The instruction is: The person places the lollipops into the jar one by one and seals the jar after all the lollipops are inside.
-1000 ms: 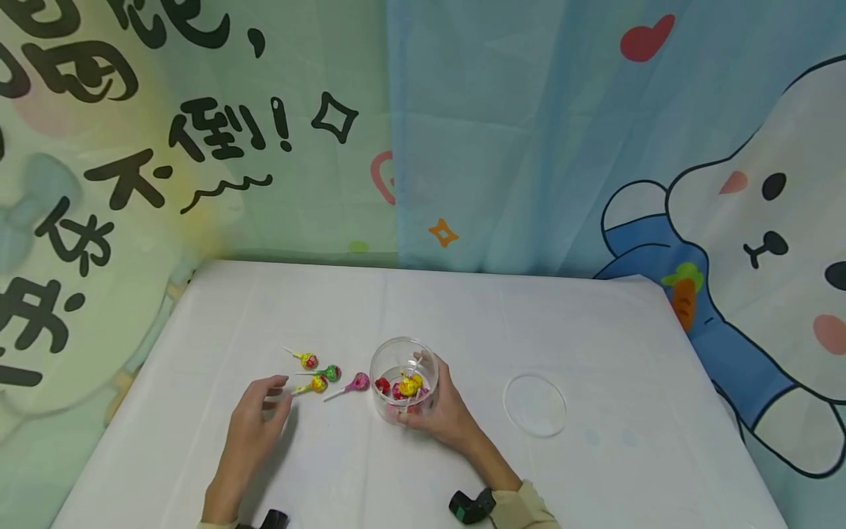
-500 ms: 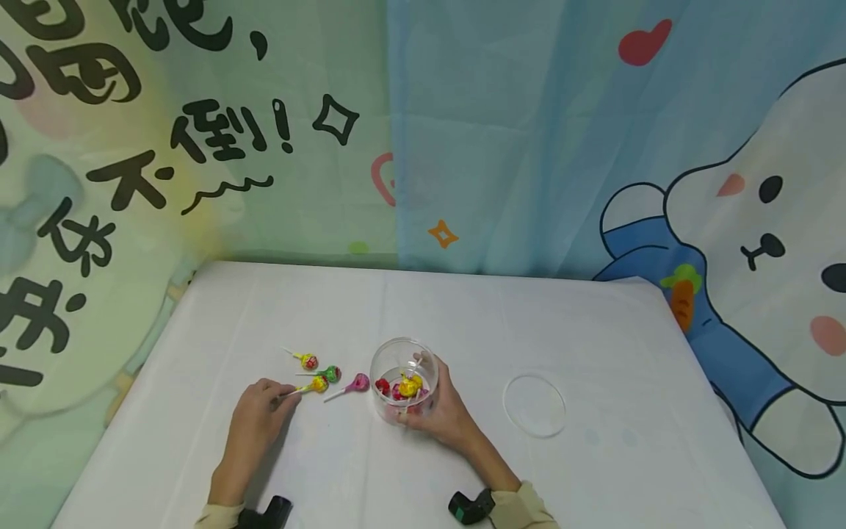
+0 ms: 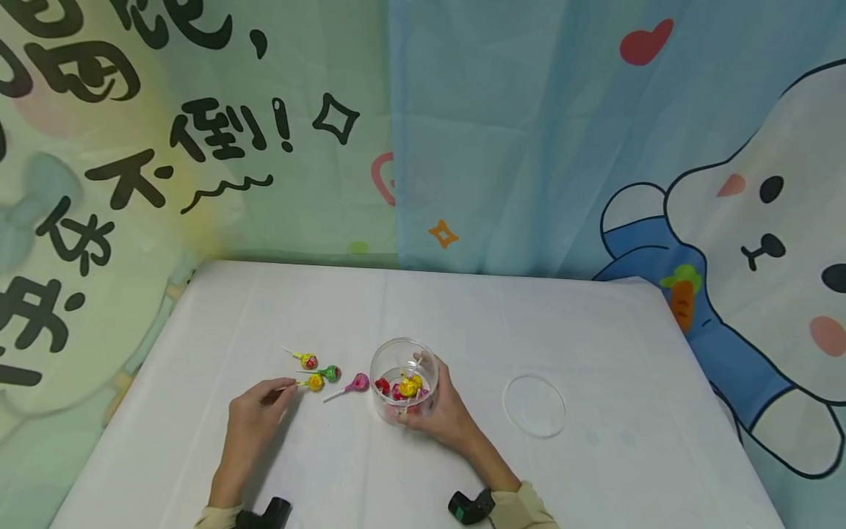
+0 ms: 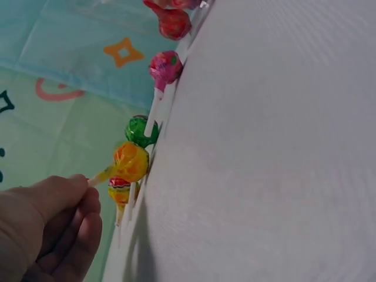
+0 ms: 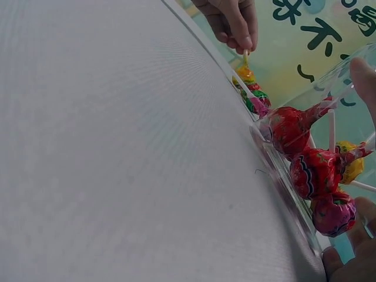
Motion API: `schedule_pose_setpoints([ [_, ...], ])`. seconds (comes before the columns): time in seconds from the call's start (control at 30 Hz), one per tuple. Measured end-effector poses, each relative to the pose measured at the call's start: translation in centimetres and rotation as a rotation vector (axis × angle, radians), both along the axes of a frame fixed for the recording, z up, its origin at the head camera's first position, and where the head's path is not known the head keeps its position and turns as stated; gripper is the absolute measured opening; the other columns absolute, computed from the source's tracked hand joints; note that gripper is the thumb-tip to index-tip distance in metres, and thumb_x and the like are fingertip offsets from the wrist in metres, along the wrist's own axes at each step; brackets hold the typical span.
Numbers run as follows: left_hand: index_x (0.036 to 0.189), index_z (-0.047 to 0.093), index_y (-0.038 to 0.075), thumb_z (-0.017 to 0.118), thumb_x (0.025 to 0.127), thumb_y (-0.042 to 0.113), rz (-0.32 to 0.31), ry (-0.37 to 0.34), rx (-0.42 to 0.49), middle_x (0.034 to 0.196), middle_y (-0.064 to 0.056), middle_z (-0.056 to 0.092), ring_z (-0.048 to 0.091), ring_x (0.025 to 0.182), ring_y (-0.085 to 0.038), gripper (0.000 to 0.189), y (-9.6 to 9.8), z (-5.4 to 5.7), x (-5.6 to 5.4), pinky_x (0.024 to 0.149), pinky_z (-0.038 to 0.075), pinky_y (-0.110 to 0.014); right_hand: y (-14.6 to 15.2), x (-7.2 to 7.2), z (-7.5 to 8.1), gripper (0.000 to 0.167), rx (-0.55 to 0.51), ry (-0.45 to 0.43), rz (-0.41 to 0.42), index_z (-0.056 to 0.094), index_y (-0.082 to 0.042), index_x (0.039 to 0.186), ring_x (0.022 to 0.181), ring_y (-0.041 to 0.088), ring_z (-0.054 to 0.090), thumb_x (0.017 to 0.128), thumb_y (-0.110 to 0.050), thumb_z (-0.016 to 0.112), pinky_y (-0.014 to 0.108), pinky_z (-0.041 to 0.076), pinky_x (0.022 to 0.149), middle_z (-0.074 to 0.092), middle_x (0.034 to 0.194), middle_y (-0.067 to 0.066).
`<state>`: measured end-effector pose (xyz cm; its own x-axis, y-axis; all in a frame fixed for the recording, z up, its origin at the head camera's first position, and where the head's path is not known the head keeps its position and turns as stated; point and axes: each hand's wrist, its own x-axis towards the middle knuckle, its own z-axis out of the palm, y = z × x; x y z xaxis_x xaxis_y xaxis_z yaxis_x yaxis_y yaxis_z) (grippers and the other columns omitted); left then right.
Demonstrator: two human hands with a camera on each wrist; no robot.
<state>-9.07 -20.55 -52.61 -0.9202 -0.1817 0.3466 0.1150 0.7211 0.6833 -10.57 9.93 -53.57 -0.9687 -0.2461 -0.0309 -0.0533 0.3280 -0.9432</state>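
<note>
My left hand (image 3: 258, 415) pinches the stick of a yellow lollipop (image 4: 131, 161) between thumb and fingers. Beside it on the table lie a green lollipop (image 3: 331, 373), a yellow and red lollipop (image 3: 308, 361) and a pink lollipop (image 3: 359, 382). My right hand (image 3: 444, 415) grips a clear round jar (image 3: 390, 354) from its right side, thumb in front and fingers behind. Inside the jar are several wrapped lollipops, among them a red lollipop (image 5: 317, 173) and a yellow lollipop (image 3: 410, 385).
A clear round lid (image 3: 534, 406) lies flat on the white table (image 3: 595, 345), right of the jar. Behind the table hangs a printed curtain (image 3: 489, 147) with a cartoon rabbit and large writing. Black wrist cameras sit at both sleeves.
My left hand has closed its fingers on the yellow lollipop's stick, and that lollipop has shifted slightly to the left. The right hand and jar stay in place.
</note>
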Motion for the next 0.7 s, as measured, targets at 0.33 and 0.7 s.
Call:
schedule_pose_setpoints([
  [0.33, 0.092, 0.076, 0.011, 0.077, 0.083, 0.016, 0.031, -0.120, 0.244, 0.087, -0.006, 0.076, 0.060, 0.071, 0.005, 0.010, 1.5, 2.2, 0.9, 0.065, 0.046, -0.007, 0.0, 0.0, -0.1, 0.104, 0.004, -0.005, -0.002, 0.018, -0.017, 0.151, 0.139, 0.031, 0.040, 0.071, -0.030, 0.084, 0.056, 0.032, 0.112, 0.036, 0.152, 0.009],
  [0.7, 0.091, 0.072, 0.003, 0.077, 0.080, 0.005, -0.107, -0.048, 0.570, 0.081, 0.014, 0.071, 0.068, 0.071, -0.005, 0.011, 4.1, 6.1, 1.2, 0.065, 0.056, -0.017, -0.1, -0.1, -0.3, 0.103, 0.014, -0.006, -0.008, 0.019, -0.018, 0.150, 0.139, 0.031, 0.040, 0.071, -0.030, 0.084, 0.056, 0.032, 0.113, 0.037, 0.152, 0.008],
])
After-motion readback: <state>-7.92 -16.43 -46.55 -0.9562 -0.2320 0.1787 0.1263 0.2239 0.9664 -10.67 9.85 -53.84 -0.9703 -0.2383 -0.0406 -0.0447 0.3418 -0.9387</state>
